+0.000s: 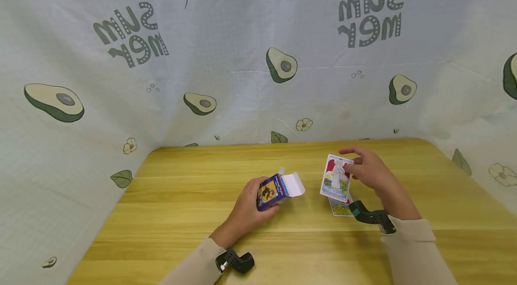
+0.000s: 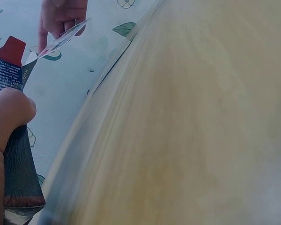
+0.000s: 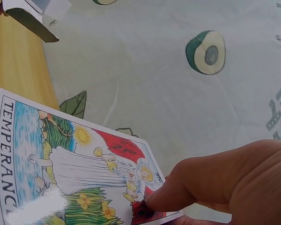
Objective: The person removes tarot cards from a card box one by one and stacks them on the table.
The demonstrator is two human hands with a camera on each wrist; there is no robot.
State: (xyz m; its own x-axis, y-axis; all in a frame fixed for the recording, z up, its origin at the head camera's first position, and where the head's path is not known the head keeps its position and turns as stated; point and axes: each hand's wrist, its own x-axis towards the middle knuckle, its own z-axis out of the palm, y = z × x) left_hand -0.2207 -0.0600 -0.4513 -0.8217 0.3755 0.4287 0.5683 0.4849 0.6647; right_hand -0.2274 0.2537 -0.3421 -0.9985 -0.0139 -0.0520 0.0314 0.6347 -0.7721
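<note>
My left hand grips a blue card box whose white flap stands out at the right end. In the left wrist view the thumb presses on the box's dark side. My right hand pinches the upper right corner of a Temperance card, face up and raised. Beneath it in the head view, another card shows partly on the table. The right wrist view shows the thumb on the red-winged figure's card.
A wooden table spans the lower view. Behind and beside it hangs a pale cloth printed with avocados and mirrored lettering. Dark wristbands sit on both wrists.
</note>
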